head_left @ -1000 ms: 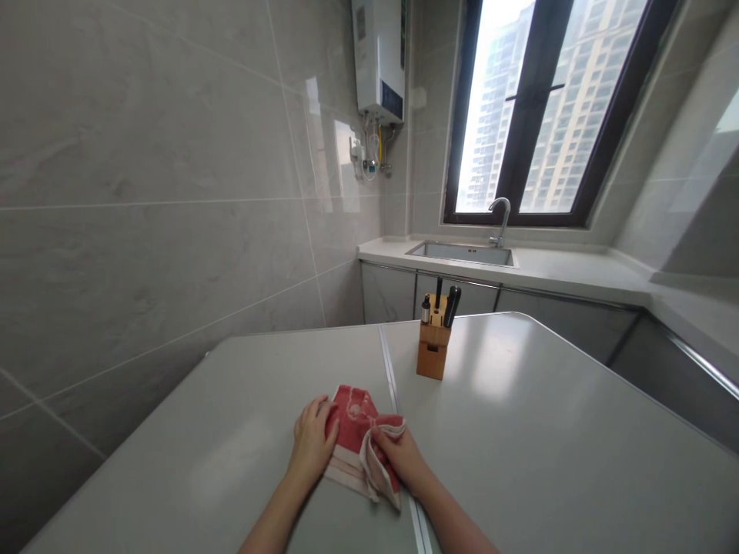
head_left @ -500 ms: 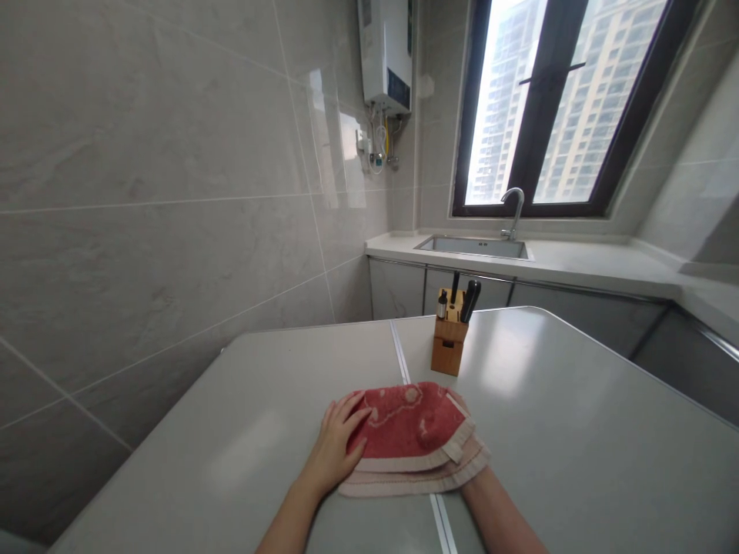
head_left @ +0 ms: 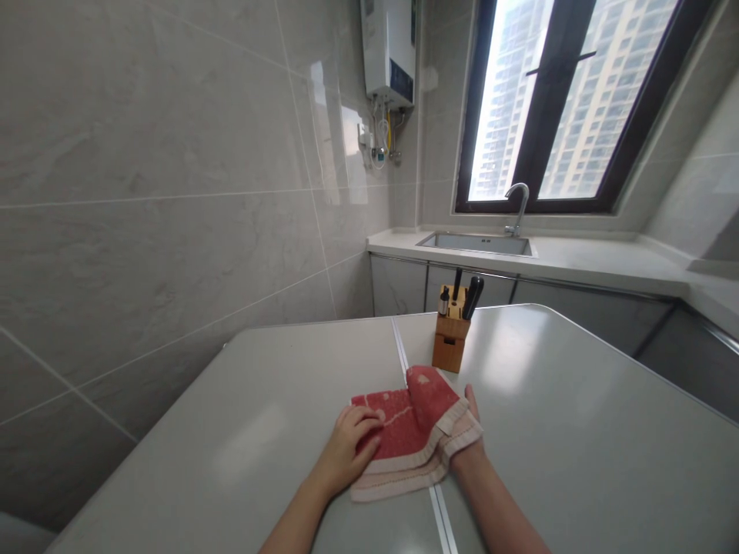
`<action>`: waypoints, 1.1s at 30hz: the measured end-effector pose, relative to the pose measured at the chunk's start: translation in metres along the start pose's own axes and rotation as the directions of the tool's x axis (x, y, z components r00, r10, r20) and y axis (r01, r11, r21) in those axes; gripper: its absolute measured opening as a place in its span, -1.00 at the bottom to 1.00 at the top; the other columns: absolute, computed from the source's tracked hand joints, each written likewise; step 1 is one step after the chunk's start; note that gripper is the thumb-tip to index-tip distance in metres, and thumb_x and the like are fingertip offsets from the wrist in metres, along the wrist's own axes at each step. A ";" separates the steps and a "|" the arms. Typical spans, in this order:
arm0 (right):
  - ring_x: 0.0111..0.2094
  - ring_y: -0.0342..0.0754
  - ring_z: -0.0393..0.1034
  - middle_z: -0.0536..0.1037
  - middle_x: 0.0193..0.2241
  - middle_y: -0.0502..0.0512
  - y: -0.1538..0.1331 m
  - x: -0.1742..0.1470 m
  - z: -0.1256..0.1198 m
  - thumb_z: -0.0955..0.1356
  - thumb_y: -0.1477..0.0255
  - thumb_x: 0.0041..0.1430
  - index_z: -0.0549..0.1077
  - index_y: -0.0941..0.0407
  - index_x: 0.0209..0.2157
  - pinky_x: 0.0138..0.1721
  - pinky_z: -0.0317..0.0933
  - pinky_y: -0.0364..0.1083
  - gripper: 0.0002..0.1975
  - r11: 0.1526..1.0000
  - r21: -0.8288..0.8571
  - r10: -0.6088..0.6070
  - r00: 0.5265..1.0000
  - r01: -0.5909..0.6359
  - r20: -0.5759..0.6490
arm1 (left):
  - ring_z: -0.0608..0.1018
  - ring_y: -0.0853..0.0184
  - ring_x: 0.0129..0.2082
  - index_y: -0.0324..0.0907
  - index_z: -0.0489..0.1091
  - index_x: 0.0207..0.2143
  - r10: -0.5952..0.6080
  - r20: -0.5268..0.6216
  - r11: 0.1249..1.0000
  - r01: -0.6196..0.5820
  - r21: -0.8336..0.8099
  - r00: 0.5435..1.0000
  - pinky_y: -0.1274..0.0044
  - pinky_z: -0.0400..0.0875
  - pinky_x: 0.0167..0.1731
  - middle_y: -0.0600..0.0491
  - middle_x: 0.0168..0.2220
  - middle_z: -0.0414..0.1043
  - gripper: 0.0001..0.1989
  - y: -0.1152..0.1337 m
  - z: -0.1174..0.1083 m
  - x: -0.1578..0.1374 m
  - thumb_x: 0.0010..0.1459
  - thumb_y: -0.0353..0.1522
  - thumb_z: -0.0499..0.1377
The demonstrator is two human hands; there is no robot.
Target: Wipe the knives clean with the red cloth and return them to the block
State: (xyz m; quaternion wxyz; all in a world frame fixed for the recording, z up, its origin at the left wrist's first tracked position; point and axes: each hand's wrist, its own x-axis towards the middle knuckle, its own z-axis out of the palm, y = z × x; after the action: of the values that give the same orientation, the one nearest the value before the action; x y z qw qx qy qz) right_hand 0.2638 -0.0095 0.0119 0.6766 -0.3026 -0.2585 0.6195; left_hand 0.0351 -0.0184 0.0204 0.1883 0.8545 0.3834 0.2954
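Note:
A folded red towel [head_left: 396, 427] with white patterning and pale pink borders lies on the table in front of me. My left hand [head_left: 349, 446] rests on its left end, fingers a little bent over the cloth and thumb apart, not closed round it. At the right end, my right hand [head_left: 469, 454] holds up the towel's edge, so that side bulges into a raised fold. Cloth covers most of the right hand's fingers; one finger shows upright beyond the border.
Just behind the towel stands a wooden knife block [head_left: 449, 342] with black-handled tools. A metal strip [head_left: 439, 512] runs along a seam in the pale table [head_left: 277, 400]. Farther back are a counter with a sink [head_left: 479, 244], a tap [head_left: 519, 208] and a wall-mounted water heater [head_left: 389, 54].
The towel's right side has risen into a fold, carried by my right hand, whose finger now shows. My left hand has shifted slightly right, its fingers more bent.

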 end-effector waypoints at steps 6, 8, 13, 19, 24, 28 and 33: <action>0.06 0.04 0.28 0.38 0.08 0.10 0.008 -0.027 0.037 0.10 -0.05 0.11 0.15 -0.08 0.15 0.10 0.01 0.14 -0.37 0.971 0.111 0.183 0.954 -0.214 0.239 | 0.42 0.26 -0.12 -0.13 0.42 -0.24 -0.122 -0.168 0.970 0.082 -0.228 0.978 0.40 0.23 -0.02 -0.03 -0.21 0.45 -0.59 -0.015 0.002 -0.001 0.28 -0.24 -0.20; 0.10 0.00 0.23 0.35 0.10 0.15 0.013 -0.031 0.041 0.11 -0.05 0.12 0.12 -0.03 0.17 0.15 -0.09 0.11 -0.34 0.966 0.046 0.227 0.921 -0.254 0.316 | 0.45 0.26 -0.22 -0.16 0.37 -0.32 -0.177 -0.213 0.953 0.114 -0.280 0.961 0.43 0.30 -0.12 -0.02 -0.29 0.44 -0.57 -0.018 0.004 -0.002 0.27 -0.19 -0.22; 0.07 0.01 0.26 0.34 0.10 0.21 0.017 -0.029 0.037 0.15 -0.05 0.10 0.19 0.03 0.13 0.13 -0.07 0.09 -0.34 0.968 -0.036 0.245 0.910 -0.248 0.335 | 0.46 0.30 -0.38 -0.14 0.23 -0.37 -0.354 -0.301 0.911 0.254 -0.326 0.885 0.51 0.35 -0.32 0.08 -0.42 0.38 -0.66 -0.021 0.007 0.000 0.23 -0.13 -0.17; -0.22 -0.01 0.40 0.49 -0.11 0.21 0.012 -0.022 0.031 0.26 0.16 0.11 0.42 0.12 -0.08 -0.15 0.23 -0.01 -0.57 0.992 -0.106 0.092 0.969 -0.069 0.230 | 0.47 0.27 -0.32 -0.13 0.25 -0.29 -0.349 -0.289 0.924 0.277 -0.264 0.891 0.47 0.37 -0.25 0.05 -0.36 0.41 -0.77 -0.020 0.006 0.002 0.08 -0.18 0.07; -0.49 -0.11 0.30 0.49 -0.47 0.03 0.019 -0.011 0.018 0.32 0.24 0.07 0.45 0.14 -0.22 -0.42 0.18 -0.14 -0.70 0.921 -0.378 -0.083 0.995 0.098 0.056 | 0.43 0.35 -0.44 -0.15 0.28 -0.24 -0.291 -0.238 0.940 0.230 -0.252 0.927 0.54 0.35 -0.38 0.09 -0.41 0.36 -0.81 -0.020 0.008 0.001 0.11 -0.28 0.03; -0.43 -0.05 0.33 0.48 -0.48 0.02 0.021 -0.010 0.015 0.32 0.26 0.07 0.45 0.12 -0.27 -0.34 0.19 -0.10 -0.75 0.716 -0.653 -0.227 0.967 0.248 0.117 | 0.39 0.36 -0.48 -0.16 0.31 -0.27 -0.273 -0.288 0.951 0.213 -0.223 0.918 0.56 0.29 -0.45 0.10 -0.44 0.35 -0.83 -0.022 0.009 0.000 0.10 -0.34 0.00; -0.40 -0.03 0.33 0.49 -0.40 0.08 0.022 -0.017 0.019 0.26 0.38 0.13 0.45 0.10 -0.28 -0.32 0.19 -0.08 -0.83 0.410 -0.811 -0.202 0.909 0.417 0.365 | 0.35 0.36 -0.54 -0.16 0.30 -0.25 -0.323 -0.324 0.946 0.297 -0.127 0.889 0.56 0.25 -0.47 0.16 -0.53 0.26 -0.83 -0.025 0.007 -0.001 0.08 -0.38 0.01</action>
State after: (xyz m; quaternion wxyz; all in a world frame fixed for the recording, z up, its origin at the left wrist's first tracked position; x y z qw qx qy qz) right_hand 0.2329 -0.0236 0.0090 0.4971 -0.4842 -0.6589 0.2904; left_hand 0.0259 -0.0040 0.0011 0.1955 0.7106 0.5305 0.4188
